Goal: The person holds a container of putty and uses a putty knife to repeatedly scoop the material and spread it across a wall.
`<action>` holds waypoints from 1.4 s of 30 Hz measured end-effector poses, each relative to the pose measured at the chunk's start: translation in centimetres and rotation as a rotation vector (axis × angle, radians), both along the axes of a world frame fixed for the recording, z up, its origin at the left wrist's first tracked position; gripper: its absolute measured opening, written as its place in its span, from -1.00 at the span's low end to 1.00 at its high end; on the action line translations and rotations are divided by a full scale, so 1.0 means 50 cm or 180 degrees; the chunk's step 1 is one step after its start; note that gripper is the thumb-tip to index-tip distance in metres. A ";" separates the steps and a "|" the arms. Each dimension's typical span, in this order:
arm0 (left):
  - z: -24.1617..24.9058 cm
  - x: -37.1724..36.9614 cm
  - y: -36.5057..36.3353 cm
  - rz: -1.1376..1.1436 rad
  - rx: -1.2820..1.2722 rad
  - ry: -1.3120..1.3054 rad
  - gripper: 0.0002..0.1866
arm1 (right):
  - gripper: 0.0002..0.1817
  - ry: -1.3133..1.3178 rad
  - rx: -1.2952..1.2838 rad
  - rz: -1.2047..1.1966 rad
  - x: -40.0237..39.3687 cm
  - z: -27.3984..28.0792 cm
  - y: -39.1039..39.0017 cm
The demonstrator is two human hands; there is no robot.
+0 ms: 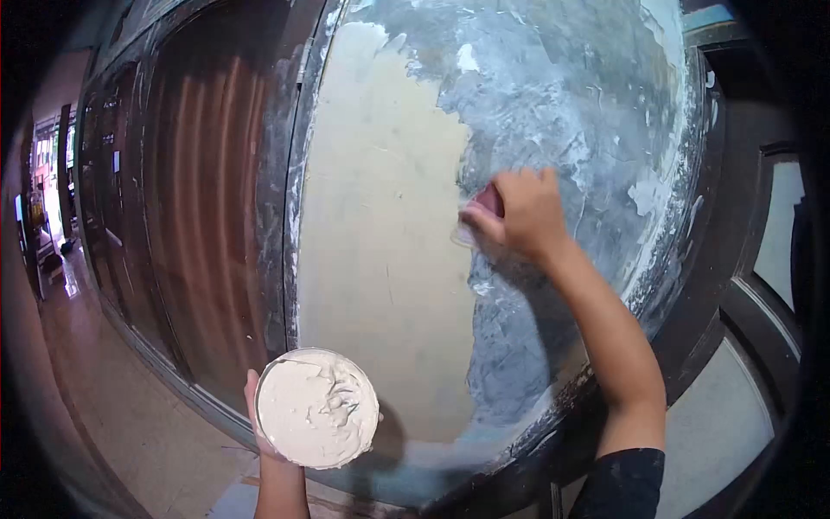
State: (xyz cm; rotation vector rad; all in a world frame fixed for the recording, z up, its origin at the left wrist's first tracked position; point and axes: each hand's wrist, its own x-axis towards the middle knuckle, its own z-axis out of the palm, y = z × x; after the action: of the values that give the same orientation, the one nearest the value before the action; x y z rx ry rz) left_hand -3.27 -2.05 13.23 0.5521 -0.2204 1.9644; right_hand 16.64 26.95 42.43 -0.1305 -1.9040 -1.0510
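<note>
My left hand [254,403] holds up a round tub of cream-coloured putty [313,408]; the tub hides most of its fingers. The putty's surface is smeared and ridged. My right hand [527,214] is closed on a small putty scraper [490,200], reddish where it shows between the fingers. Its pale edge lies at or very near the wall panel, along the border between a smooth cream coat [389,216] and the patchy grey-blue surface [536,112]. Whether the edge presses on the panel cannot be made out.
Left of the panel is a dark frame with a brown glossy door [212,182]. On the right stands a dark panelled door [743,320] with pale insets. Tiled floor [130,363] runs along the lower left toward a bright opening [58,173].
</note>
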 end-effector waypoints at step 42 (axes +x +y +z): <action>-0.118 0.036 -0.010 -0.0227 -0.0607 -0.0181 -0.10 | -0.48 -0.1478 -0.4551 0.0801 -0.093 -0.414 -0.137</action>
State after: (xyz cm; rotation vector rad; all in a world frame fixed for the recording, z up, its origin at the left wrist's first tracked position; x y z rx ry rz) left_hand -1.48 -2.55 7.32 0.3602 -0.0854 1.9085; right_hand 12.01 20.09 21.73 -0.4507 -2.6488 0.6590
